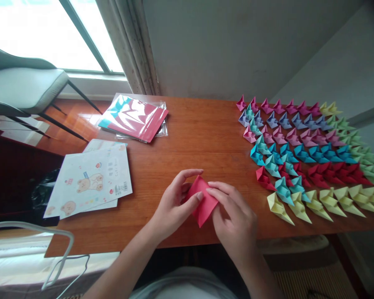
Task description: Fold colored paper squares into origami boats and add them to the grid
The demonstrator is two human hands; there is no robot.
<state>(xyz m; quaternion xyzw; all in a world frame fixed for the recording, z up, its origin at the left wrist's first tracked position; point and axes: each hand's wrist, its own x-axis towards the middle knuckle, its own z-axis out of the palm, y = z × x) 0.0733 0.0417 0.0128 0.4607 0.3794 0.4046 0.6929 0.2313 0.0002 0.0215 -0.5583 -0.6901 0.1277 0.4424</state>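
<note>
A small piece of folded red paper, roughly diamond-shaped, is between my two hands above the front edge of the table. My left hand grips its left side, with the thumb lying across its face. On the right side, the fingers of my right hand pinch the paper's edge, and part of that hand's grip is hidden behind the sheet. Rows of folded paper boats stand to the right, among them yellow boats, red boats and blue boats.
Packs of coloured paper in clear wrap lie at the table's back left. Nearer are white bear-print packets. The wooden table meets the wall behind. A grey chair stands by the window, and a white curved tube is front left.
</note>
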